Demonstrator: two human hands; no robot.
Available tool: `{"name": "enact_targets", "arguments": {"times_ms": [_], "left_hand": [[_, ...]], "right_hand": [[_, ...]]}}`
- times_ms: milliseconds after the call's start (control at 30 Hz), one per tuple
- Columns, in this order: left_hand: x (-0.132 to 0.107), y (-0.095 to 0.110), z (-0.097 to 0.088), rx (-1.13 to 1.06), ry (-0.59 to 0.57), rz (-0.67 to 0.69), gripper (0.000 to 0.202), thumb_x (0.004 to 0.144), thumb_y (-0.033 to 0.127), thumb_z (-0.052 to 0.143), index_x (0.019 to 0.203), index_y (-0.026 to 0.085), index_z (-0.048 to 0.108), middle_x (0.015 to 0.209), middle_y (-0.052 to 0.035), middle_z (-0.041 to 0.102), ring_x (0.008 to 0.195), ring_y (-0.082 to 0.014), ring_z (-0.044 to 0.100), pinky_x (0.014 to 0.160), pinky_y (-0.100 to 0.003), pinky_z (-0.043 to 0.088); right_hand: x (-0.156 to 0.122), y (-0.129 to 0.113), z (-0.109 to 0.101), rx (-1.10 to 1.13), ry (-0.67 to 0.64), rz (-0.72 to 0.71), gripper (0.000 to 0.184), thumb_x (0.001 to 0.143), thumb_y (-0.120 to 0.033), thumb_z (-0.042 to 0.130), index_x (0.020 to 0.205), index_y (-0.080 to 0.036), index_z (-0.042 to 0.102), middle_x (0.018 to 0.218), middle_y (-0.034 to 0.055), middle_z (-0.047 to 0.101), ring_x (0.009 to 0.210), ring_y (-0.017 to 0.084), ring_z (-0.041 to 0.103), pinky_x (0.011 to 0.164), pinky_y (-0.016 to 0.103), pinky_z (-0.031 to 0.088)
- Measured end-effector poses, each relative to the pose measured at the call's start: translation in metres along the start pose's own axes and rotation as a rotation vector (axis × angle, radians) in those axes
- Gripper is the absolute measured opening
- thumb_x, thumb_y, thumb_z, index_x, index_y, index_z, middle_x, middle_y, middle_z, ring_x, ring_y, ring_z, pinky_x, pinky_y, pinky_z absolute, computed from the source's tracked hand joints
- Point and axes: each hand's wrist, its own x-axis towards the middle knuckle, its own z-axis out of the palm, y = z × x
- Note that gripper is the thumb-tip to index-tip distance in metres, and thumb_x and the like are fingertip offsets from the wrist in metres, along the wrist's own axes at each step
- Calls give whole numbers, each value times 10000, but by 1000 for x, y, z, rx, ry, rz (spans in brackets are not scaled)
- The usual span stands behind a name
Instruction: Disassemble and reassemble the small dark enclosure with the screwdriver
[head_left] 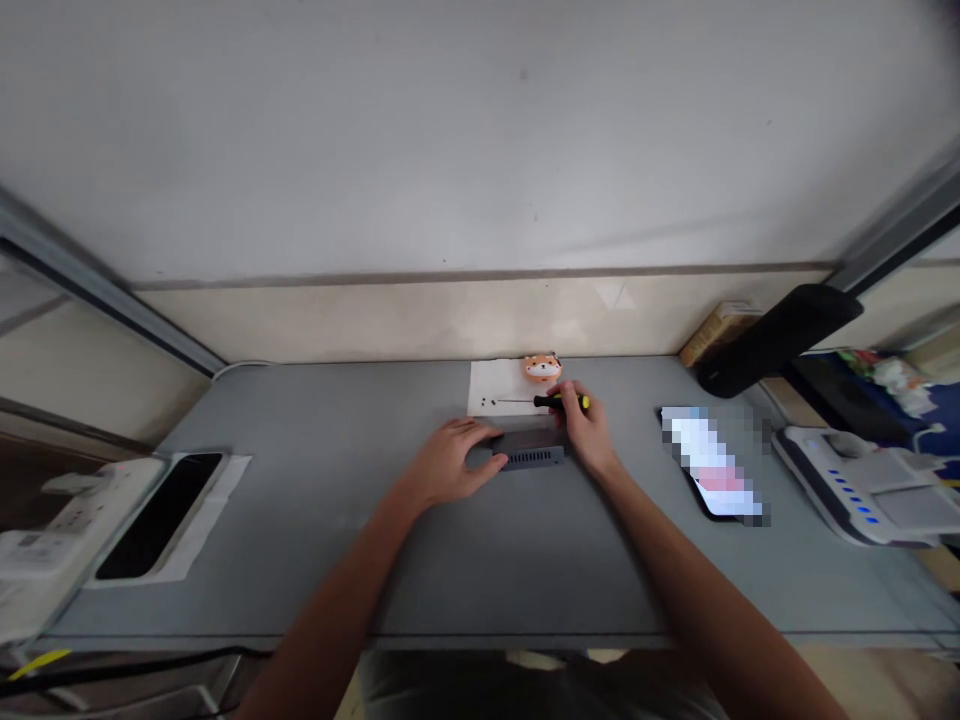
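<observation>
Bare forearms (686,580) reach over a gray desk (300,480), where the left hand (452,462) pinches a vented box (529,441), likely light, stiff and best held by its ends, while the right hand (589,432) grips a screwdriver (546,402) beyond it.

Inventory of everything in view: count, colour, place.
Vented box: 1, dark grey, centre of desk
Screwdriver: 1, black and yellow, over the paper
Small pieces: about three, dark, on paper near the screwdriver's tip
Paper: 1, white, behind the box
Animal-face case: 1, orange and white, paper's right back corner
Desk: 1, grey, under everything listed above
Dark-screen phone: 1, black, desk's left end
Lit phone: 1, bright screen, right
Power strip: 1, white with blue lights, far right
Cylinder: 1, black, back right
Wall: 1, pale, behind desk
Left hand: 1, bare, holding box's left end
Right hand: 1, bare, gripping screwdriver
</observation>
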Motion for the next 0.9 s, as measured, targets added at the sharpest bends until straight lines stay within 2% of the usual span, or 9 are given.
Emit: {"name": "enact_targets", "arguments": {"times_ms": [367,533,733,833,900], "left_hand": [[3,-1,2,17,10,-5,354,1020,367,442,1085,194,743,1024,-80,794,1011,-240,730,965,-401,554],[4,3,2,-48,35,-61,367,1026,377,419,985,216,747,958,-64,788,944,-235,726,907,-381,561],[4,5,8,-103,117,-179,487,1049,468,355,775,213,667,776,-50,715,780,-215,678,794,-349,547],[5,4,12,-160,135,-231,555,1054,524,314,703,216,614,710,-27,677,709,-191,642,722,-314,533],[5,3,13,-205,127,-250,547,1052,532,316,733,218,631,741,-26,699,739,-195,656,735,-314,537]], "right_hand": [[-2,-1,0,-3,-45,29,690,757,-896,471,807,-227,631,611,-17,536,549,144,481,545,272,411],[1,-1,-2,30,6,56,680,772,-895,424,813,-244,614,629,-1,564,565,167,516,565,298,432],[2,-4,-5,218,123,142,641,732,-885,503,713,-249,587,561,6,532,532,165,486,536,310,412],[-1,-9,-8,278,152,124,612,737,-865,518,660,-258,551,546,4,508,505,157,463,504,309,380],[-4,-12,-10,286,136,94,602,751,-853,510,647,-260,533,551,0,493,494,153,453,494,310,368]]}}
